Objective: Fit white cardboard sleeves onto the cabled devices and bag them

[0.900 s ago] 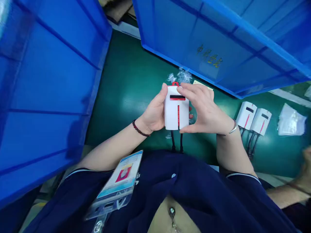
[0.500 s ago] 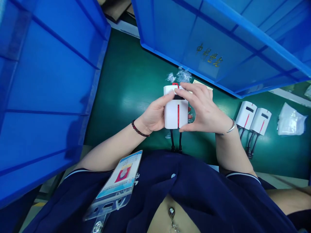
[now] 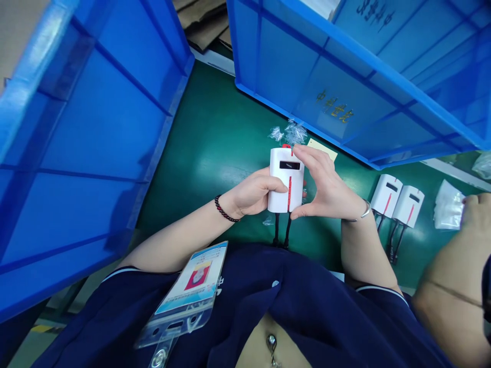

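Observation:
A white electronic device [image 3: 279,197] with a dark window, a red strip and two black cables lies face up in my left hand [image 3: 256,193]. My left thumb presses across its front, and the fingers are behind it, with tips showing at its right edge. My right hand [image 3: 325,181] spans the device's right side, its fingertips at the top corner and its thumb at the bottom edge. A small red piece [image 3: 286,146] sticks out at the device's top. Behind it, small clear plastic bits [image 3: 295,134] lie on the green table [image 3: 215,128].
Blue crates stand at the left [image 3: 95,117] and the back [image 3: 284,61]. Two similar white devices [image 3: 399,202] lie at the right, beside clear plastic bags [image 3: 448,207]. Another person's arm [image 3: 456,276] reaches in there. A cream card [image 3: 322,150] lies behind my right hand.
My left thumb has slid down from the device's upper part to its middle, uncovering the dark window. My right fingers have drawn back to its top corner. Another person's hand has come to the bags.

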### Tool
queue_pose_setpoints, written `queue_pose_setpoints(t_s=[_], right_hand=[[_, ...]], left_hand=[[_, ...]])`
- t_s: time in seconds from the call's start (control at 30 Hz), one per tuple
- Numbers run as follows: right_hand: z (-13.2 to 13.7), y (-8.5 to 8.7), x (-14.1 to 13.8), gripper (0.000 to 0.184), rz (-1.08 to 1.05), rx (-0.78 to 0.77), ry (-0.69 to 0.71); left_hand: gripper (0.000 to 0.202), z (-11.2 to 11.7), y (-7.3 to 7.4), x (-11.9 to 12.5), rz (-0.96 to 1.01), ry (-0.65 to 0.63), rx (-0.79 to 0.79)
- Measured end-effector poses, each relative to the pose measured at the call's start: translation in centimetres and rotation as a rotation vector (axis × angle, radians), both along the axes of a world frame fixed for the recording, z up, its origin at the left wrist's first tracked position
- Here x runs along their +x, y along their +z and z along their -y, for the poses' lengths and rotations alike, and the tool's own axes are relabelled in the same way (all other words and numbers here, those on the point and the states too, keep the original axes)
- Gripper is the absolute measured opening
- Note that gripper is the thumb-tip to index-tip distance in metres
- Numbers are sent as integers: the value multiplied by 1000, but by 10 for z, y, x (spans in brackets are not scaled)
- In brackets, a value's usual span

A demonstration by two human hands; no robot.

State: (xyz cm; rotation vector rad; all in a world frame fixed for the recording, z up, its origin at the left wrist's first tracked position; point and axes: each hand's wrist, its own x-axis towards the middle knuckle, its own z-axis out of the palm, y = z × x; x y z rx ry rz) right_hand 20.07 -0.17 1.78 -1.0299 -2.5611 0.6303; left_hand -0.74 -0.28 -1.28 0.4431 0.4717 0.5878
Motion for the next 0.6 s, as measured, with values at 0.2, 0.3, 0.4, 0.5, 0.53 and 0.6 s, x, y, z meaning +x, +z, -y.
queue_pose_setpoints(t_s=[0.2, 0.3, 0.4, 0.5, 0.53, 0.6], right_hand=[[9, -4, -7, 83, -335, -184, -387], [20, 0, -13, 48, -398, -213, -555], [31, 11, -22, 34, -352, -254, -453], [41, 22, -33, 39, -385, -191, -388], [44, 25, -36, 40, -402, -159, -381], [49, 29, -42, 39, -421, -97, -368]], left_hand=[[55, 0, 6, -1, 91, 120, -21], [53, 1, 8, 0, 54, 251, -4], [55, 3, 7, -1, 81, 287, 26], [56, 4, 7, -2, 164, 212, 104], [55, 4, 8, -2, 187, 180, 133], [52, 5, 9, -3, 207, 124, 179]])
